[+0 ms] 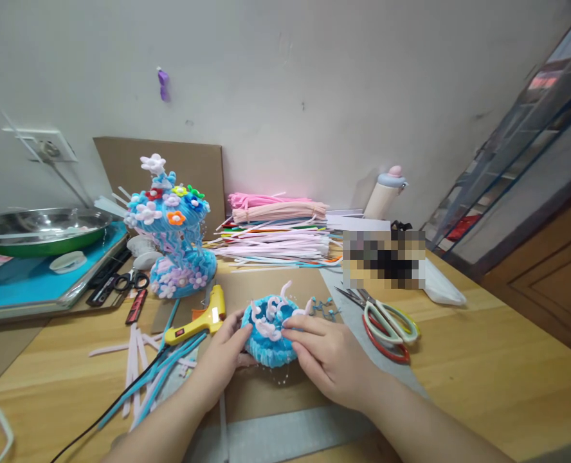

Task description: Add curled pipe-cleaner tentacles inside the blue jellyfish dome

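Observation:
A round blue fuzzy piece (272,354) with curled pale pink stems (266,329) inside it sits over the brown cardboard (256,392). My left hand (225,354) is wrapped round its left side, thumb on the rim and fingers partly underneath. At the right side, my right hand (326,354) has its fingers pressed together on a pink stem near the rim; the fingertips partly hide it. Small clear beads hang at the front of the blue piece. Thin blue curled bits (326,310) lie just behind my right hand.
A yellow glue gun (196,323) lies left of the hands, its cord running forward. Behind it stands a flowered blue ornament (170,218). Scissors (386,321) lie at right, pipe-cleaner bundles (280,238) at the back, loose strips (134,366) front left.

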`<state>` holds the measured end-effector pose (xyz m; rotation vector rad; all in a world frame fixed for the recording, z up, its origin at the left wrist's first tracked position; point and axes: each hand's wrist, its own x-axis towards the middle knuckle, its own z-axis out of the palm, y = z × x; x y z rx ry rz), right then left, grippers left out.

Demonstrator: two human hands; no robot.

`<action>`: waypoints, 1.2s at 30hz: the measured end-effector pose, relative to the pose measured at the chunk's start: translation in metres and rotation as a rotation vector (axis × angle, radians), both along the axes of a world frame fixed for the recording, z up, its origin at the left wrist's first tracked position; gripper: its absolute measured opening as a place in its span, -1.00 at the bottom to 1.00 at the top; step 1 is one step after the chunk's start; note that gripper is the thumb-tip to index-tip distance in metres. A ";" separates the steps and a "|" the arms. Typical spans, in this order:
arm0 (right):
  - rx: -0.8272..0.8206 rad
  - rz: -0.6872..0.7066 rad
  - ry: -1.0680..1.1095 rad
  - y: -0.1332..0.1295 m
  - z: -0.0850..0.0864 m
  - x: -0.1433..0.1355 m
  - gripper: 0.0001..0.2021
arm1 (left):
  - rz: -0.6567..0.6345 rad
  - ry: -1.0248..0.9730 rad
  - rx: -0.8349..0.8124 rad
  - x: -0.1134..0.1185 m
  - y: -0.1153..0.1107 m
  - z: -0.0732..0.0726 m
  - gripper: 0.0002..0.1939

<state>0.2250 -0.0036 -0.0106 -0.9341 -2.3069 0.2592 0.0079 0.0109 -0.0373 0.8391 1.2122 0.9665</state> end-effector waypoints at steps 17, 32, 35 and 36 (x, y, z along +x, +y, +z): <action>-0.019 0.003 0.027 0.004 -0.005 0.002 -0.70 | 0.020 -0.026 -0.011 -0.003 0.004 -0.010 -0.46; -0.053 0.015 0.006 0.003 -0.002 0.002 -0.70 | 0.011 -0.008 -0.014 0.000 0.001 0.001 -0.49; -0.057 0.016 0.008 0.004 -0.001 0.001 -0.69 | 0.009 -0.005 -0.014 0.001 -0.001 0.003 -0.50; -0.058 0.018 0.008 0.004 -0.001 0.001 -0.70 | 0.009 -0.003 -0.015 0.001 -0.001 0.004 -0.50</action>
